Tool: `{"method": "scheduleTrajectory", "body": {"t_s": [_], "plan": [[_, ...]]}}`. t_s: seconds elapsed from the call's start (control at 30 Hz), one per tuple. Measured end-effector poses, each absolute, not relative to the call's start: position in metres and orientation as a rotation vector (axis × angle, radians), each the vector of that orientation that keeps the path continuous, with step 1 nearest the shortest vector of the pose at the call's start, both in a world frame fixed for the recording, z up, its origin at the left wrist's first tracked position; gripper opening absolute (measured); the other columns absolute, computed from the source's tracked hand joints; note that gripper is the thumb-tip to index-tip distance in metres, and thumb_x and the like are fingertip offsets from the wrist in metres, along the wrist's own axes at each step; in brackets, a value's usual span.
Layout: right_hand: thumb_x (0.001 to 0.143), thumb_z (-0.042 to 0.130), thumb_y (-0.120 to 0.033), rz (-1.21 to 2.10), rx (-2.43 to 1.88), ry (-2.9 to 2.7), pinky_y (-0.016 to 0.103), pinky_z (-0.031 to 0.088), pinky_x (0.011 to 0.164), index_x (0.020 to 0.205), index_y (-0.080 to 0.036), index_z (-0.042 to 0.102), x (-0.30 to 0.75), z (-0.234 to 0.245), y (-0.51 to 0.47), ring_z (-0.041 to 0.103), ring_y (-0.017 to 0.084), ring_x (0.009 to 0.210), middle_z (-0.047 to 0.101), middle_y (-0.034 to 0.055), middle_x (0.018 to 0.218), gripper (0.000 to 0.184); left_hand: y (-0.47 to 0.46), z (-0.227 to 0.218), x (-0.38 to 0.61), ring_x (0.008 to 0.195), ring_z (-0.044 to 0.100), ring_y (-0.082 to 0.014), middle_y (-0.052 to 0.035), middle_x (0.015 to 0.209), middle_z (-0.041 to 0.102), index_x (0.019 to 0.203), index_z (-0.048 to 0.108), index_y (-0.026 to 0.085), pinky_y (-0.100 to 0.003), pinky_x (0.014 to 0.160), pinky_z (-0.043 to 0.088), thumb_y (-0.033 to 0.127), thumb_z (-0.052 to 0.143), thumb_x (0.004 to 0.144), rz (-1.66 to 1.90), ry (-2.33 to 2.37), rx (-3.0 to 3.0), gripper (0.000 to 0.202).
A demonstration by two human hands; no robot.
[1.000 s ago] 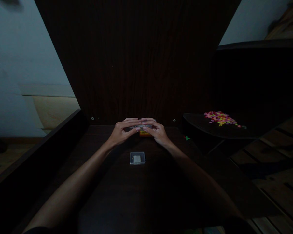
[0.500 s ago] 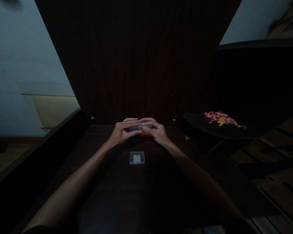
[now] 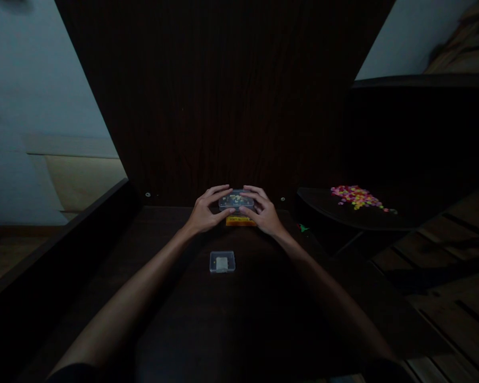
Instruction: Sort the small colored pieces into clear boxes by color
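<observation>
Between my two hands is a clear plastic box (image 3: pixel 236 200) with small pale and yellowish pieces inside. My left hand (image 3: pixel 206 211) is curved round its left end, thumb at the near edge and fingers over the far side. On the right end, my right hand (image 3: pixel 265 214) grips the box in the same way. Just below it lies a yellow-orange packet (image 3: pixel 239 221), partly hidden by my thumbs and right hand. Nearer to me, a second, smaller clear box (image 3: pixel 222 262) rests on the dark tabletop, with a whitish square and a tiny yellow bit in it.
A heap of small pink, yellow and red pieces (image 3: pixel 357 196) lies on a curved dark shelf (image 3: pixel 323 211) at the right. A little green object (image 3: pixel 303 227) is beside that shelf. A dark wooden panel (image 3: pixel 223 106) rises behind; a raised side board (image 3: pixel 59 239) borders the left.
My fingers have moved apart from over the middle of the box toward its ends, so its top and contents now show. More of the yellow-orange packet is visible.
</observation>
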State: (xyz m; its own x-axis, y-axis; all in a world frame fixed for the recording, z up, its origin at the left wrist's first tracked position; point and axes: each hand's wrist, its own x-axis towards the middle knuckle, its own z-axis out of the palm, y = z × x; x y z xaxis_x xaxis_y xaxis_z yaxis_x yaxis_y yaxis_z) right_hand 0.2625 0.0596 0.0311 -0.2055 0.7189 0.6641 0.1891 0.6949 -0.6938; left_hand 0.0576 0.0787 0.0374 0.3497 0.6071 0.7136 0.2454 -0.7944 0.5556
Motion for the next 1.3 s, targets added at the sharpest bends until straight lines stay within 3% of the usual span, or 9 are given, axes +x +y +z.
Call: {"method": "scheduleTrajectory", "body": {"t_s": [0.23,0.47,0.77,1.3], "plan": [[0.074,0.072,-0.039,0.62,-0.779,-1.618,0.043,0.042,0.103,0.127,-0.026,0.05,0.277,0.009,0.082,0.046,0.024,0.125,0.047,0.0097,0.134,0.059,0.109,0.019,0.078,0.121,0.052,-0.0264,-0.0137,0.132,0.052,0.128,0.051,0.019,-0.043,0.1,0.046,0.041,0.074,0.068,1.455,0.722,2.211,0.068],[0.077,0.067,-0.038,0.549,-0.86,-1.62,0.043,0.034,0.109,0.132,-0.022,0.045,0.294,-0.011,0.103,0.046,0.023,0.126,0.049,0.011,0.136,0.062,0.131,0.005,0.099,0.121,0.052,-0.0274,-0.015,0.133,0.051,0.133,0.044,0.018,-0.044,0.102,0.044,0.035,0.075,0.067,1.383,0.759,2.129,0.075],[0.083,0.058,-0.043,0.544,-0.991,-1.668,0.043,0.027,0.112,0.132,-0.018,0.052,0.301,-0.031,0.116,0.033,0.025,0.136,0.037,0.0125,0.147,0.055,0.145,-0.009,0.107,0.122,0.051,-0.0278,-0.0155,0.134,0.051,0.124,0.052,0.017,-0.045,0.1,0.045,0.031,0.072,0.07,1.354,0.821,2.134,0.06],[0.087,0.049,-0.049,0.442,-1.109,-1.743,0.04,0.026,0.113,0.133,-0.021,0.051,0.296,-0.026,0.11,0.034,0.023,0.135,0.033,0.0072,0.149,0.054,0.134,-0.005,0.098,0.127,0.046,-0.0288,-0.0135,0.138,0.044,0.117,0.058,0.016,-0.047,0.102,0.044,0.026,0.063,0.075,1.187,0.995,2.333,0.044]]}}
